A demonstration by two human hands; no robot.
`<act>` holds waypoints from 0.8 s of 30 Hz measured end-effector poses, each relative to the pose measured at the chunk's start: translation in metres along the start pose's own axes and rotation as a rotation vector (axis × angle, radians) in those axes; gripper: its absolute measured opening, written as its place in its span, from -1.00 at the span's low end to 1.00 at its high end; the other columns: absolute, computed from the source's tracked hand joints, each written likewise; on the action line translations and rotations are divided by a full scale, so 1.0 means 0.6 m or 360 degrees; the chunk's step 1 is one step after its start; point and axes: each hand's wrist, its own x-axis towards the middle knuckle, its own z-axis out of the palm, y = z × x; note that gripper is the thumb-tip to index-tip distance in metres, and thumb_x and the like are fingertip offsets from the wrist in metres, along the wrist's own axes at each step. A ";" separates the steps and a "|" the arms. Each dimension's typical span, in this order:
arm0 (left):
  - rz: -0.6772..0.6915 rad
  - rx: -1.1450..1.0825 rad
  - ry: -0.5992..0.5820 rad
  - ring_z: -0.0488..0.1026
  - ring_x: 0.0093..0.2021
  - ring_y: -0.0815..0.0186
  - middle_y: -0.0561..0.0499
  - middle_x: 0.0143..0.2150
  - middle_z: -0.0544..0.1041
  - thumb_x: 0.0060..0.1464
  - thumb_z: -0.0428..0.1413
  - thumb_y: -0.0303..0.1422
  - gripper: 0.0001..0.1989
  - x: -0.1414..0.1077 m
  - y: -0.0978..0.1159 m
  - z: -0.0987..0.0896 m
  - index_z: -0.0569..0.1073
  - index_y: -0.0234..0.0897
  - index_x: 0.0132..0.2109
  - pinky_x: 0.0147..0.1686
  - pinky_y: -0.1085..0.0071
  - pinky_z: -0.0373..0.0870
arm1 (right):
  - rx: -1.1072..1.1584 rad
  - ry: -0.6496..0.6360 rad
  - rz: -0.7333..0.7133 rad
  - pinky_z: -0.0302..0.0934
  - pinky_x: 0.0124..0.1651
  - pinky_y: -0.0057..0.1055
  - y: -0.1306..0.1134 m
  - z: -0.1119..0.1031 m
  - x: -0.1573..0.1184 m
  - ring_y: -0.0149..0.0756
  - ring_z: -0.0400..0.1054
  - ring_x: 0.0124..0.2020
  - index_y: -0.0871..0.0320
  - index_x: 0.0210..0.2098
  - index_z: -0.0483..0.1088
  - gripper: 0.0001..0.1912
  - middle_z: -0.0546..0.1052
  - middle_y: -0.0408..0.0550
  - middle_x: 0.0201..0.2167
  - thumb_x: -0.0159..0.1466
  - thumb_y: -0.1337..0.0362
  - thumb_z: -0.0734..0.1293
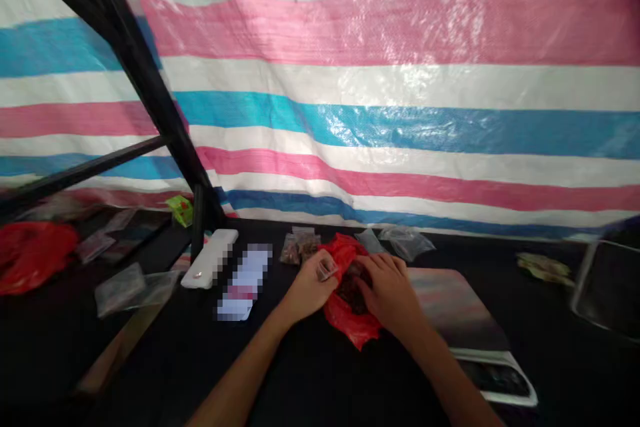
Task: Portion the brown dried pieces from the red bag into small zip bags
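My left hand [309,288] pinches a small clear plastic packet [327,269] above the edge of a crumpled red plastic bag [353,323]. My right hand [390,292] rests on the bag's opening, over a dark brownish mass [353,288] inside it. Its fingers curl over that mass, which they partly hide. Just behind my hands lie small clear bags of brown contents [299,248].
A white rectangular block [210,258] and a pixelated card [244,283] lie left on the black table [125,360]. Clear bags, another red bag [30,257], a flat printed board [463,310] and a black metal frame [145,87] surround them, before a striped tarp [380,80].
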 end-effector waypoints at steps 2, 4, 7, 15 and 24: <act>0.0007 0.0021 0.0052 0.18 -0.39 0.39 0.15 -0.42 0.24 -0.15 0.04 -0.54 -0.84 0.000 0.007 0.001 0.26 -0.23 -0.37 -0.35 0.43 0.10 | 0.0012 0.0010 -0.0029 0.06 0.16 -0.10 0.000 0.004 0.001 -0.05 0.40 0.07 0.06 0.05 0.48 -0.71 0.62 -0.02 0.00 0.34 0.37 0.37; -0.0006 -0.0020 0.0074 0.19 -0.38 0.39 0.15 -0.42 0.24 -0.18 0.04 -0.54 -0.83 0.000 0.015 0.002 0.27 -0.24 -0.38 -0.34 0.43 0.10 | 0.0025 0.0015 -0.0036 0.07 0.15 -0.11 -0.001 0.006 0.002 -0.06 0.40 0.06 0.06 0.05 0.47 -0.71 0.62 -0.01 0.00 0.35 0.35 0.37; -0.0062 -0.0198 0.0048 0.19 -0.39 0.39 0.15 -0.44 0.24 -0.24 0.03 -0.53 -0.83 0.001 0.024 0.004 0.26 -0.24 -0.41 -0.35 0.44 0.10 | 0.0046 0.0012 -0.0005 0.08 0.11 -0.11 -0.006 0.006 0.003 -0.05 0.41 0.04 0.05 0.02 0.48 -0.73 0.62 -0.02 -0.03 0.33 0.33 0.38; -0.0106 -0.0176 0.0313 0.25 -0.39 0.37 0.13 -0.41 0.28 -0.13 0.06 -0.49 -0.87 0.007 0.008 0.003 0.28 -0.22 -0.36 -0.33 0.43 0.19 | 0.0289 0.0027 0.0105 0.07 0.16 -0.07 -0.003 -0.002 0.009 -0.08 0.43 0.02 0.05 -0.01 0.45 -0.68 0.62 -0.03 -0.04 0.26 0.42 0.35; 0.0198 0.0726 0.0520 0.39 -0.19 0.28 0.03 -0.18 0.37 0.12 0.13 -0.51 -0.88 -0.015 0.015 0.014 0.36 -0.21 -0.25 -0.14 0.35 0.34 | 0.0581 0.0235 -0.0117 0.22 0.20 -0.07 -0.011 -0.027 0.016 -0.10 0.38 0.12 0.03 0.12 0.38 -0.63 0.54 -0.01 0.08 0.34 0.37 0.33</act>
